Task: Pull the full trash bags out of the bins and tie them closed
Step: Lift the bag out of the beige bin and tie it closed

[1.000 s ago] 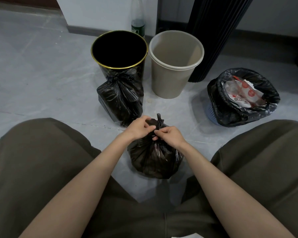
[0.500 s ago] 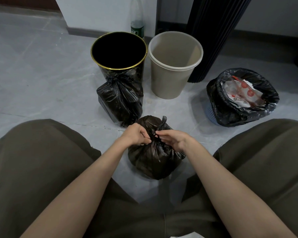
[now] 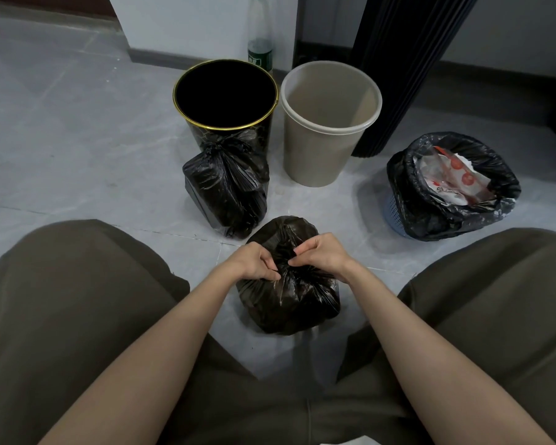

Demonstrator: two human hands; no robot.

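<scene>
1. Black crinkled plastic forms the small rounded trash bag [image 3: 289, 300], which sits on the grey tiled floor [image 3: 77, 139] at near centre, between the person's knees.
2. The left hand [image 3: 257, 261] and the right hand [image 3: 321, 256] meet over the top of this bag. Each has its fingers curled and pinches the gathered neck from its own side, with the fingertips nearly touching.
3. Step in hand, as judged: tying this bag closed. Whether a knot is already formed under the fingers cannot be told.
4. The next move probably calls for drawing the two pinched ends apart to cinch the knot. The pull should be even so that the thin film does not tear.
5. Farther off, a second black plastic bag with a knotted neck [image 3: 227, 191] leans against the round black gold-rimmed bin [image 3: 225, 127]. To the right of that stands a beige plastic bin [image 3: 315, 155] with no liner showing.
6. At far right, a blue mesh basket [image 3: 395, 213] holds an open black liner bag [image 3: 430, 216] filled with red-and-white paper. It is judged not yet pulled out or tied.
</scene>
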